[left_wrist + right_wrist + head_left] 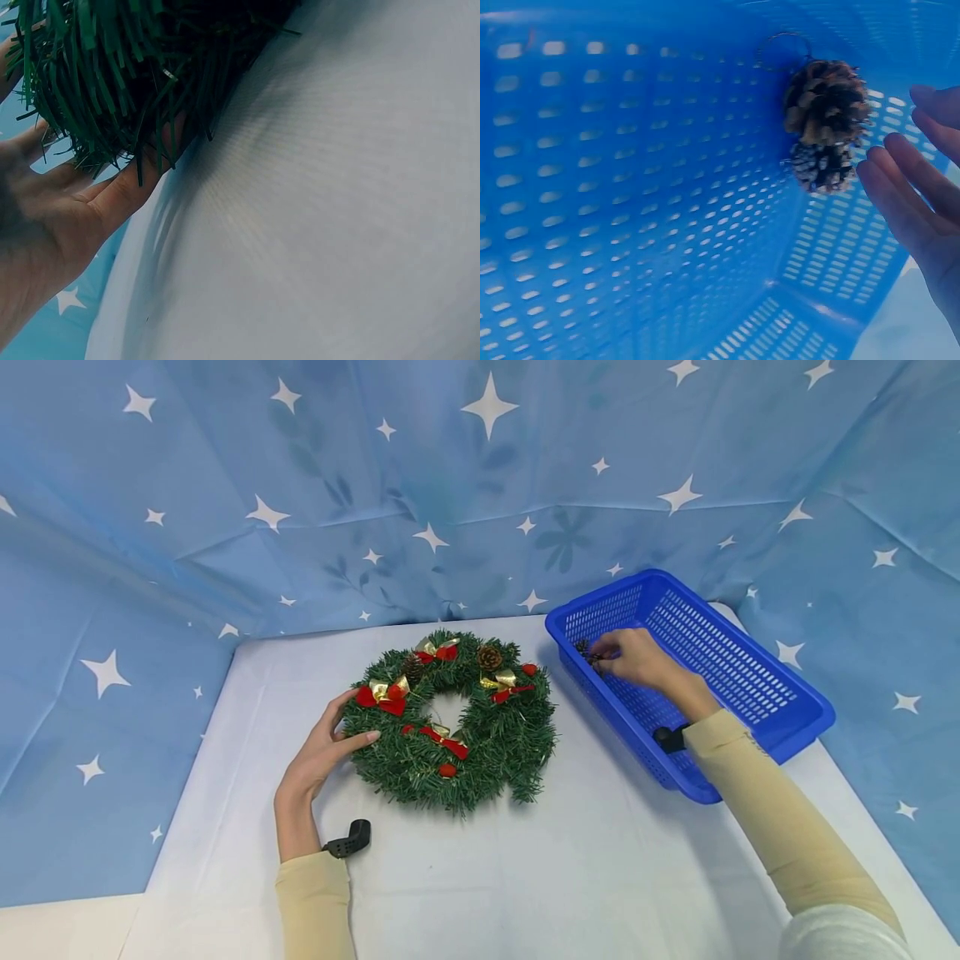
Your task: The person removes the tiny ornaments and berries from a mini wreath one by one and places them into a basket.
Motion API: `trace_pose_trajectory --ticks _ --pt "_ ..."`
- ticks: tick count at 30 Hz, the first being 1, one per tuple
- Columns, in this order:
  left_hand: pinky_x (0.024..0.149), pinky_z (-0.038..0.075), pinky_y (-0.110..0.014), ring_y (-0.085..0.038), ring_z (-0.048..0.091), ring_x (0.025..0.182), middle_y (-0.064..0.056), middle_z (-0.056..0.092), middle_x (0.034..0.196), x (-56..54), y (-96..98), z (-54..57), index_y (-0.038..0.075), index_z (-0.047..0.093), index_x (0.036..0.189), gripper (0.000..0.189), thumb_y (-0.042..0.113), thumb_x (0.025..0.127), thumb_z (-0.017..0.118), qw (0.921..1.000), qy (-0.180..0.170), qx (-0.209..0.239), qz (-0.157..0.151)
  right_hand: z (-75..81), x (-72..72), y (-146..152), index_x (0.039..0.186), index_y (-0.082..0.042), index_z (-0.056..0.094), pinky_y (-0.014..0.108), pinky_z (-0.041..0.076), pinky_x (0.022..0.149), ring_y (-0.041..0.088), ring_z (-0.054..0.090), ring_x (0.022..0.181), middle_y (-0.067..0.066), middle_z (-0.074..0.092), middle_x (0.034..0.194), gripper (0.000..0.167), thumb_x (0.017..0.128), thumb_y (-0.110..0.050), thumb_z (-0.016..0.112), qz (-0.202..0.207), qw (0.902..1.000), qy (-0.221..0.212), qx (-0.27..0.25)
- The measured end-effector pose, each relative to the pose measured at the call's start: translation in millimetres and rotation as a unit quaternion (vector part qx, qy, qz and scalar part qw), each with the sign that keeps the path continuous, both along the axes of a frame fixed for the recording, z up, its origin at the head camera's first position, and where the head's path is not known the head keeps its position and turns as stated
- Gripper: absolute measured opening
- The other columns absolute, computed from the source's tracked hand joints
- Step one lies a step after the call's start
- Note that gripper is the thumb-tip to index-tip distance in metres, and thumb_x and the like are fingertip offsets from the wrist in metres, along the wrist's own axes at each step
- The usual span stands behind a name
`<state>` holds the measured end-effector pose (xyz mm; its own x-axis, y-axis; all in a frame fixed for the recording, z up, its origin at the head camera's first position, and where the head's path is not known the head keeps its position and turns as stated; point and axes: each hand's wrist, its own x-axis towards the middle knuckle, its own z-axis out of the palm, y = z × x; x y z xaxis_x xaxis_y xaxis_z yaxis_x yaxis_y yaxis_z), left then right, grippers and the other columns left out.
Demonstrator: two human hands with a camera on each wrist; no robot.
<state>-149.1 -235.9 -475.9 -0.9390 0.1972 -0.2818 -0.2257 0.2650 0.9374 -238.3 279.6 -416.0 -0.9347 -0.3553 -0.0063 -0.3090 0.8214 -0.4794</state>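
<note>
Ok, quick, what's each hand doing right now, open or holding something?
Left hand: holding the wreath by its left edge.
Right hand: open, beside the pinecones in the basket.

Head view: your right hand (636,657) partly hides the pine cones (582,648). Right wrist view: slightly blurred; that hand cut off at right edge. Left wrist view: wreath (127,75) cropped at top, covering fingertips of your left hand (64,214).

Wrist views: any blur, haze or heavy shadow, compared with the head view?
Left wrist: wreath falls into dark shadow underneath, white cloth looks soft; right wrist: bluish haze, pine cones slightly blurred; head: brighter, clearer, faint shadow beside the basket.
</note>
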Motion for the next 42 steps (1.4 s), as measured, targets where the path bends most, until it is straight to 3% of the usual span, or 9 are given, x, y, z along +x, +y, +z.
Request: trace_pose_trajectory --ticks 19,27,42 --pt "0.120 0.021 -0.069 -0.051 0.004 0.156 -0.007 -0.004 0.174 -1.2 0.8 -0.6 0.039 0.016 0.165 0.095 0.034 0.093 0.078 1.0000 0.000 0.004 -0.003 27.6 2.1 -18.4 0.118 0.003 0.073 0.051 0.058 0.090 0.038 0.072 0.104 0.022 0.075 0.111 0.025 0.094 -0.002 0.070 0.006 0.9998 -0.004 -0.017" --pt "0.119 0.021 -0.071 -0.050 0.005 0.156 -0.008 -0.005 0.174 0.7 -1.0 -0.2 0.040 0.015 0.165 0.095 0.035 0.094 0.078 1.0000 0.001 -0.004 0.000 39.7 -0.9 -32.8 0.117 0.003 0.074 0.051 0.057 0.092 0.038 0.070 0.109 0.022 0.074 0.115 0.025 0.093 -0.004 0.073 0.007 0.9991 0.014 -0.040" --pt "0.120 0.023 -0.068 -0.048 0.009 0.157 -0.008 -0.005 0.174 -0.3 -0.3 -1.1 0.038 0.016 0.165 0.096 0.033 0.093 0.079 1.0000 0.002 0.004 0.002 56.9 -4.4 -55.0 0.121 0.002 0.073 0.051 0.055 0.095 0.036 0.068 0.112 0.021 0.072 0.120 0.028 0.094 -0.006 0.075 0.050 0.9985 0.019 -0.008"
